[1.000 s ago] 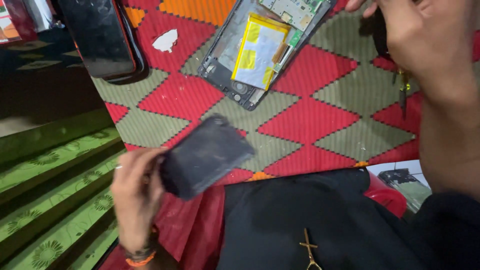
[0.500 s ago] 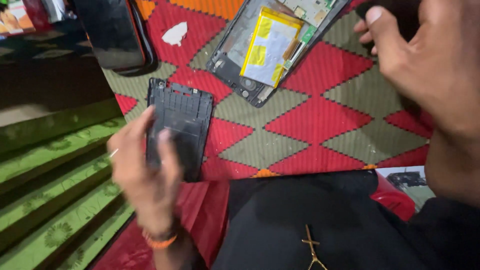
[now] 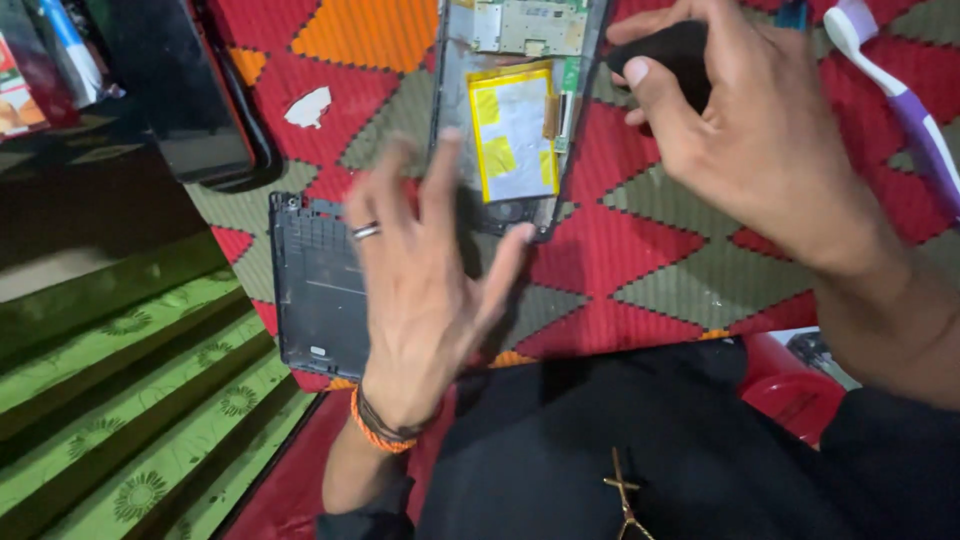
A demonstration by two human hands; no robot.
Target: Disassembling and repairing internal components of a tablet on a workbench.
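**Back cover down, hands turning to the opened phone**

The left hand (image 3: 425, 290) hovers spread wide, holding nothing, over the dark back cover (image 3: 315, 295) lying flat on the patterned cloth (image 3: 640, 270). At one o'clock from it lies the opened phone (image 3: 515, 120), yellow battery (image 3: 512, 130) exposed. The right hand (image 3: 745, 140) pinches a small black object (image 3: 675, 55). The step looks like disassembly; working inside calls for a steadied frame.
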